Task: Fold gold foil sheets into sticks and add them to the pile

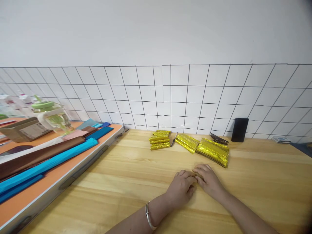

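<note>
My left hand (181, 188), with a silver bangle (149, 216) on its wrist, is closed over the wooden table (117, 182). Its fingertips meet those of my right hand (207, 180), which is closed too. Between them a small brownish piece shows, mostly hidden by the fingers. Just beyond the hands lie a stack of shiny gold foil sheets (213, 151) and a smaller gold foil piece (187, 143) touching it. Several narrow gold foil rolls (160, 139) lie further left.
A black phone (240, 130) leans on the tiled wall, right of a dark clip (219, 139). At left, an orange board (58, 175) bears blue and brown paper strips (51, 162), a cardboard box (26, 128) and a green-lidded bottle (55, 115).
</note>
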Demonstrator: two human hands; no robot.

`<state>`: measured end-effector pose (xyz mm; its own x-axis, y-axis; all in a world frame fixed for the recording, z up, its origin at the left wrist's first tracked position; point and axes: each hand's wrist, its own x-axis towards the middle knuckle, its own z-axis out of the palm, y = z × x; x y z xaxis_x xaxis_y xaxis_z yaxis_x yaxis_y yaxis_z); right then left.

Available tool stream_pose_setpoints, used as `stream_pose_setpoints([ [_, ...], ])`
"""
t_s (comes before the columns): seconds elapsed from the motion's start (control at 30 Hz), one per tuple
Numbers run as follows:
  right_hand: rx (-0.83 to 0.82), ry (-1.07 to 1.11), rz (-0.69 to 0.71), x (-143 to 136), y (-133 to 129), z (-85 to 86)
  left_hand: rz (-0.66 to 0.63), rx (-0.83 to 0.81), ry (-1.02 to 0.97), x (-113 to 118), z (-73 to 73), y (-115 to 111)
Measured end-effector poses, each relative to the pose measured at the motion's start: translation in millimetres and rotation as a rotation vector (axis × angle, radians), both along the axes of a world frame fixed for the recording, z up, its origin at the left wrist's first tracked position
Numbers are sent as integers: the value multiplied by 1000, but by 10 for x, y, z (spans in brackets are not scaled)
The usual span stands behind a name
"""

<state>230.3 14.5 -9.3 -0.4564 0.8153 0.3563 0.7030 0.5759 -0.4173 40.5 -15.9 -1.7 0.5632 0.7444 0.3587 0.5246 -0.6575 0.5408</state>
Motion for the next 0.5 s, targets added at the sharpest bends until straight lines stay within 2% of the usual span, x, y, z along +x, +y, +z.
stream_pose_setpoints([
  [0.33, 33, -96, -20, 3, 12, -47, -3, -4, -14, -4, -14, 5],
  [0.5, 35, -183, -43, -31, 14, 2, -12, -15, -62, -7, -31, 38],
])
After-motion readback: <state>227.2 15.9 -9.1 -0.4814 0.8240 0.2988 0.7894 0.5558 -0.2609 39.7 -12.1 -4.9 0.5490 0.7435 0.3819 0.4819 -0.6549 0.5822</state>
